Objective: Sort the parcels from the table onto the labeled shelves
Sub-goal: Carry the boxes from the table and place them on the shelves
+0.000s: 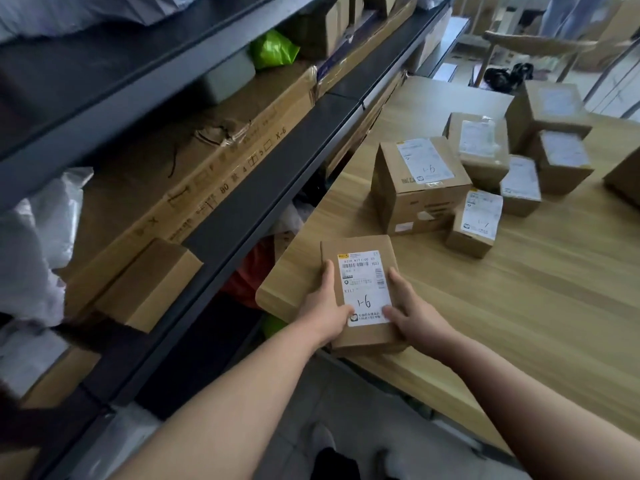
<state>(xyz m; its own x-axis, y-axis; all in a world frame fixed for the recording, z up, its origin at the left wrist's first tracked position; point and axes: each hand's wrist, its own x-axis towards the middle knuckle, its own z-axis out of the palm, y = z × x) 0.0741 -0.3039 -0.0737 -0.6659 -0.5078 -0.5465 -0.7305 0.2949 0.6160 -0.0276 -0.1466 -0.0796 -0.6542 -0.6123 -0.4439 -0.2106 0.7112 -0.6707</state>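
A flat brown parcel [356, 249] with a white label marked "1-6" is held over the near left corner of the wooden table [536, 289]. My left hand [325, 308] grips its left edge, thumb on the label. My right hand [412, 311] grips its right edge, thumb on the label's lower corner. Several more labelled cardboard parcels stand further back on the table, the nearest a taller box [415, 188] also marked "1-6" and a small box [474, 225] to its right. The dark metal shelves [263, 188] run along the left.
On the shelf lie a long flat carton [194, 174], a small brown box [152, 285], white plastic bags [38, 233] and a green bag [273, 50]. A chair [533, 46] and a person's legs stand at the far right. Floor and my shoes show below.
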